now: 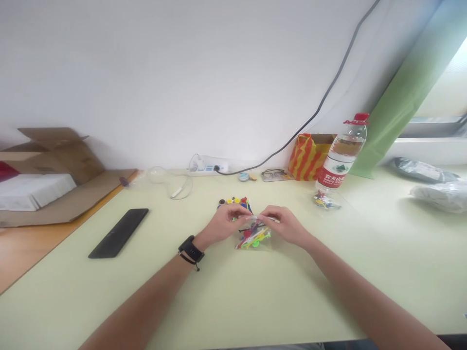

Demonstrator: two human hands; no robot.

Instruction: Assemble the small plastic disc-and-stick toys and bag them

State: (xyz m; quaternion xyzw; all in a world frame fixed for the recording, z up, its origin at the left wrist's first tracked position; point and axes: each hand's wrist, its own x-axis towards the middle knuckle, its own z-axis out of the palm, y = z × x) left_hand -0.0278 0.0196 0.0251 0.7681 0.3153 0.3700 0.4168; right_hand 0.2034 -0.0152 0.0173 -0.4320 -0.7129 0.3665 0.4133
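My left hand (223,222) and my right hand (284,223) meet over the middle of the pale green table (255,291). Both pinch the top edge of a small clear plastic bag (254,236) filled with several small colourful plastic pieces. The bag hangs just above or rests on the table between my hands. A black watch sits on my left wrist. Just beyond my left hand lies a loose heap of colourful small pieces (235,201).
A black phone (119,232) lies at the left. A water bottle (342,158) stands at the back right beside another small bag of pieces (326,201). A striped orange bag (306,156), glasses (273,174), a power strip (207,167) and cardboard boxes (54,165) line the back.
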